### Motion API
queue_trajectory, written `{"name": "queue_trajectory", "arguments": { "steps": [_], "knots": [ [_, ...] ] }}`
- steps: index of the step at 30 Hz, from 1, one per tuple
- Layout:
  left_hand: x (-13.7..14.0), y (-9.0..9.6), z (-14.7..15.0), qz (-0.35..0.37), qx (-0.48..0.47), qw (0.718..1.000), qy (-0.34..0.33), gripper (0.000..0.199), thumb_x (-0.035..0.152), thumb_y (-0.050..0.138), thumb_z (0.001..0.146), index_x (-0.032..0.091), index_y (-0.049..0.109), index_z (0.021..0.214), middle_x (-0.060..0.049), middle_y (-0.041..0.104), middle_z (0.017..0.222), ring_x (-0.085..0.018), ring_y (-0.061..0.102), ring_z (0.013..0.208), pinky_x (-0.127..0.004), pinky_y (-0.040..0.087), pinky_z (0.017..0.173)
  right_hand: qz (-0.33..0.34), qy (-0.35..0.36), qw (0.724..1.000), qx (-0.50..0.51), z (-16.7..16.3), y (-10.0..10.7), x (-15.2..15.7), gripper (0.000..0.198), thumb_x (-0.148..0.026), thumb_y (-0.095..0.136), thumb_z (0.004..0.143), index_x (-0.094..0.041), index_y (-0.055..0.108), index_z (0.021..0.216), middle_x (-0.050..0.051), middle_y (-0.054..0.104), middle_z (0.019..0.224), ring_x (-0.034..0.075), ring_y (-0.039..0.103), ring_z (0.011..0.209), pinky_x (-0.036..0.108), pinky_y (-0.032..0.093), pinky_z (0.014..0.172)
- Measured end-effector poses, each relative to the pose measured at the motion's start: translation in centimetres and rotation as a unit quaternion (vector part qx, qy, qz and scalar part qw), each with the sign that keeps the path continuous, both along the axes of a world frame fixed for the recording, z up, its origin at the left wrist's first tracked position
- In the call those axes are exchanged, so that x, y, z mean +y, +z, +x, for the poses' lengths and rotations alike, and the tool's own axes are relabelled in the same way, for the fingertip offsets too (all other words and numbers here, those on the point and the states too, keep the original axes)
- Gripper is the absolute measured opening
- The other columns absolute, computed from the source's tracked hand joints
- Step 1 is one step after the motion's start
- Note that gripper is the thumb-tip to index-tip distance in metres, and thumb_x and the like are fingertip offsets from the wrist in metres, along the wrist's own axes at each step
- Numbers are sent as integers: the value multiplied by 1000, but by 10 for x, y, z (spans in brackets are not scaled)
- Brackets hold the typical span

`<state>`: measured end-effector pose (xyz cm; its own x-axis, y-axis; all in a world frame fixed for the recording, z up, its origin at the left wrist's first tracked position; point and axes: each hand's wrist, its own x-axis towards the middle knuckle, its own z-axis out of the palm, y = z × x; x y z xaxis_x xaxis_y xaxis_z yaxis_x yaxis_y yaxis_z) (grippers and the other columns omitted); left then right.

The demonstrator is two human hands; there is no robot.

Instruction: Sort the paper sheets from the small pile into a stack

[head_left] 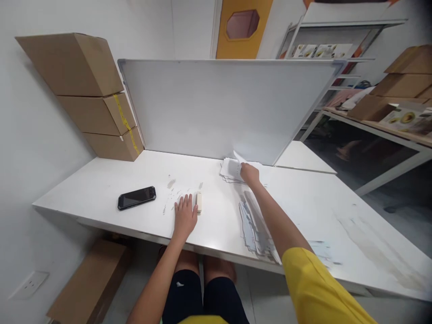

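Observation:
My right hand (250,174) is closed on the edge of a white paper sheet (239,157), which it lifts at a tilt over a stack of papers (230,169) near the whiteboard's foot. Flat on the table, my left hand (186,215) has its fingers stretched out. Beside its thumb lies a small cream-coloured oblong object (199,203), perhaps a stapler; I cannot tell its kind for sure. Below my right forearm, a second pile of papers (249,227) is spread out, partly hidden by the arm.
A black phone (137,198) rests on the white table (111,175) at left. Behind stands a whiteboard (216,108). Stacked cardboard boxes (114,112) rise at the left wall. Another box (91,279) is under the table. To the right are a side table (381,128) and shelves (332,27).

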<state>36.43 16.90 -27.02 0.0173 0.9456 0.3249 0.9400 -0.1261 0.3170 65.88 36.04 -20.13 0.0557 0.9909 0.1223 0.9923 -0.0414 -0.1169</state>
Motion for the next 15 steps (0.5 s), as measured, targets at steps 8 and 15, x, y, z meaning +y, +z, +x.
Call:
{"name": "queue_trajectory", "arguments": {
  "steps": [8, 15],
  "knots": [
    [-3, 7, -2, -2, -7, 1000, 6, 53, 38, 25, 98, 15, 36, 144, -15, 40, 148, -33, 34, 137, -58, 26, 110, -79, 9, 997, 25, -18, -32, 38, 49, -49, 45, 88, -12, 54, 120, 21, 54, 121, 31, 52, 113, 39, 43, 85],
    [-6, 12, -2, -17, -11, 1000, 3, 52, 37, 25, 98, 15, 35, 144, -14, 41, 147, -31, 35, 137, -57, 25, 111, -79, 22, 996, 29, -3, -45, 53, 68, -68, 41, 84, -15, 48, 127, 19, 42, 133, 35, 41, 121, 47, 37, 94]
  ]
}}
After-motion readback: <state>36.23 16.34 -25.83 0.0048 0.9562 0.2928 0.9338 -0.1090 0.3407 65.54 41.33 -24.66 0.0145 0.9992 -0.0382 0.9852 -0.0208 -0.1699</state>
